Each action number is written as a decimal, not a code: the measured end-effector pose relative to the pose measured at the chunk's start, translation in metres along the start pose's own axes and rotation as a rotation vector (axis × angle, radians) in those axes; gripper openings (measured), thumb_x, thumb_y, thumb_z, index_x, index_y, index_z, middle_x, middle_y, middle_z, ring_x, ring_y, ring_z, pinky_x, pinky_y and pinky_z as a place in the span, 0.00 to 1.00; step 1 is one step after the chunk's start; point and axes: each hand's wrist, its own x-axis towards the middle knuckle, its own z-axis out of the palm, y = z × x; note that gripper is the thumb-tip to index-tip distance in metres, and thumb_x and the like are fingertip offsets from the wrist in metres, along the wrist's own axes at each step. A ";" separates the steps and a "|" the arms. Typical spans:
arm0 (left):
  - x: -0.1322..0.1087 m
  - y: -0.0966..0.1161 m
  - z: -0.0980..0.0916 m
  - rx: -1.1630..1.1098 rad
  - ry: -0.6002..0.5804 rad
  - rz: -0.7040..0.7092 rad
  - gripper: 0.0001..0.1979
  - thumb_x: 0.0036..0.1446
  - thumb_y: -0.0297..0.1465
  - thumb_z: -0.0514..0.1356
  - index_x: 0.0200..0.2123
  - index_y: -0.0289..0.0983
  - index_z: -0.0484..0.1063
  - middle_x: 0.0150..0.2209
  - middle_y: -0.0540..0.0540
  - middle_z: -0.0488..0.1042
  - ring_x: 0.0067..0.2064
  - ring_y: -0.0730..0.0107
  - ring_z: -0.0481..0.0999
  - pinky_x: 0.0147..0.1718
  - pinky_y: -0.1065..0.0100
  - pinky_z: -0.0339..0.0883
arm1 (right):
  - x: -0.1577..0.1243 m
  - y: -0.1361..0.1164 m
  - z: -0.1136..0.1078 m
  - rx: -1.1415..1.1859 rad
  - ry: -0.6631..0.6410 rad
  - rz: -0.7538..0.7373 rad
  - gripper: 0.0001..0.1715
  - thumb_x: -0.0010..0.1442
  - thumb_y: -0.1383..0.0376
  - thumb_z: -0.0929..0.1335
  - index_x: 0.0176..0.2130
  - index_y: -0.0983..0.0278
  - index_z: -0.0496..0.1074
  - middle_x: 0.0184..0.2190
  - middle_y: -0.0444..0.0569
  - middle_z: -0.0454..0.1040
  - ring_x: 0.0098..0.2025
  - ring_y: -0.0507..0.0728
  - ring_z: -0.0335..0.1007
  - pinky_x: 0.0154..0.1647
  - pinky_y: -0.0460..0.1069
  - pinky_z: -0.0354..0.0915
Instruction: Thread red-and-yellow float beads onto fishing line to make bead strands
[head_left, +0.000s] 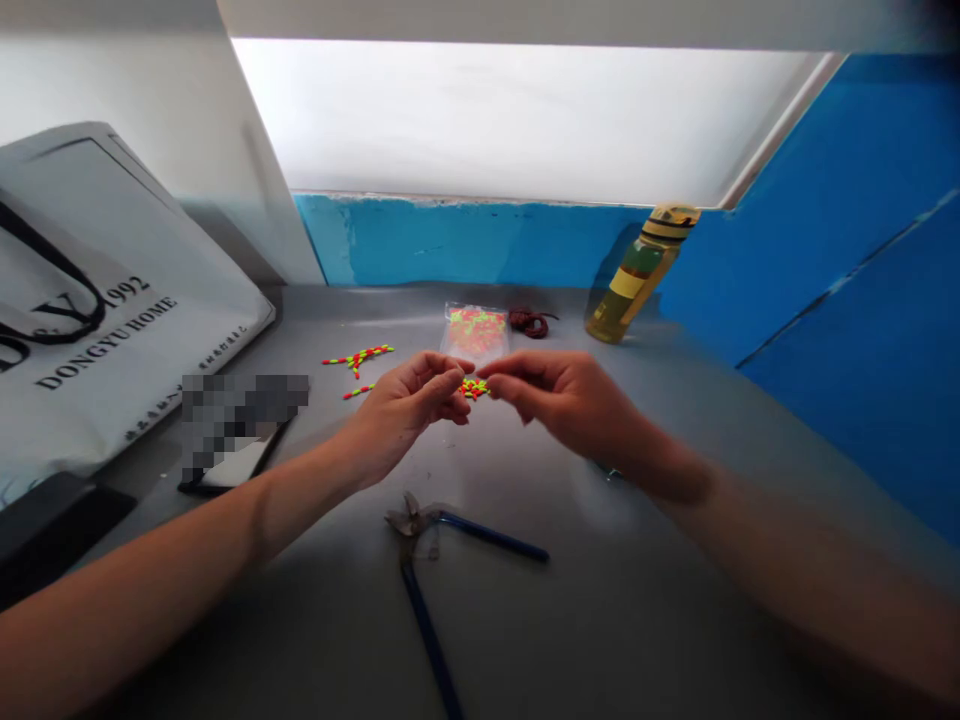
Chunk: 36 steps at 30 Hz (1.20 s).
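Note:
My left hand (416,402) is closed in a pinch, thumb against forefinger. Whatever it holds is too small or too hidden to name. Just to its right, my right hand (559,388) also pinches with thumb and forefinger, its tips close to the left fingertips. What sits between them cannot be made out. Behind and between the hands lies a small pile of red and yellow-green beads (475,390), partly covered by the fingers. Beyond it is a clear plastic bag (477,333) of the same beads. Left of my left hand lie bead strands (360,357) in red and yellow-green.
Cutting pliers (409,525) with blue handles lie spread open in front. A dark red cord bundle (531,322) rests beside the bag. A yellowish bottle (630,290) leans back right. At left are a pixelated dark flat object (244,450) and a white printed bag (142,300).

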 end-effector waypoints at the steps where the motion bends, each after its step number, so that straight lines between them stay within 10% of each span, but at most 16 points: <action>1: -0.001 -0.002 0.000 0.015 -0.022 0.009 0.10 0.59 0.35 0.66 0.37 0.35 0.73 0.40 0.47 0.76 0.33 0.75 0.73 0.37 0.67 0.69 | -0.002 0.000 0.007 0.037 -0.068 -0.006 0.15 0.63 0.56 0.69 0.41 0.63 0.80 0.29 0.46 0.76 0.26 0.51 0.63 0.27 0.48 0.57; 7: -0.003 -0.005 0.002 0.040 -0.088 -0.015 0.09 0.58 0.35 0.67 0.35 0.35 0.73 0.43 0.47 0.75 0.33 0.76 0.73 0.36 0.68 0.68 | -0.004 0.010 0.022 0.238 -0.157 -0.007 0.14 0.65 0.57 0.69 0.35 0.63 0.79 0.33 0.46 0.77 0.32 0.51 0.67 0.33 0.48 0.61; 16: -0.004 -0.003 0.002 0.047 -0.047 -0.067 0.19 0.57 0.36 0.68 0.49 0.35 0.73 0.44 0.43 0.76 0.37 0.70 0.77 0.44 0.61 0.70 | -0.001 0.019 0.023 0.253 0.092 -0.053 0.10 0.60 0.58 0.73 0.33 0.63 0.79 0.35 0.47 0.77 0.34 0.52 0.68 0.34 0.49 0.62; 27: -0.006 -0.006 0.004 0.328 -0.139 -0.118 0.08 0.55 0.35 0.66 0.32 0.36 0.80 0.38 0.44 0.79 0.38 0.68 0.76 0.42 0.62 0.71 | -0.002 0.010 0.026 0.620 0.094 0.029 0.11 0.61 0.57 0.71 0.33 0.62 0.73 0.27 0.44 0.76 0.29 0.52 0.71 0.35 0.51 0.67; 30: -0.002 -0.006 -0.007 0.710 -0.254 0.003 0.07 0.57 0.32 0.64 0.38 0.37 0.80 0.48 0.42 0.78 0.46 0.62 0.76 0.42 0.62 0.71 | 0.000 0.012 0.023 0.696 0.163 0.080 0.11 0.60 0.58 0.71 0.32 0.61 0.69 0.19 0.37 0.65 0.20 0.48 0.59 0.23 0.47 0.58; 36: 0.016 -0.036 -0.052 1.294 0.031 0.482 0.16 0.62 0.22 0.53 0.50 0.37 0.75 0.49 0.40 0.75 0.51 0.59 0.75 0.52 0.54 0.69 | 0.008 0.052 0.030 0.478 0.166 0.259 0.13 0.57 0.57 0.70 0.30 0.61 0.65 0.17 0.36 0.59 0.17 0.47 0.48 0.18 0.47 0.43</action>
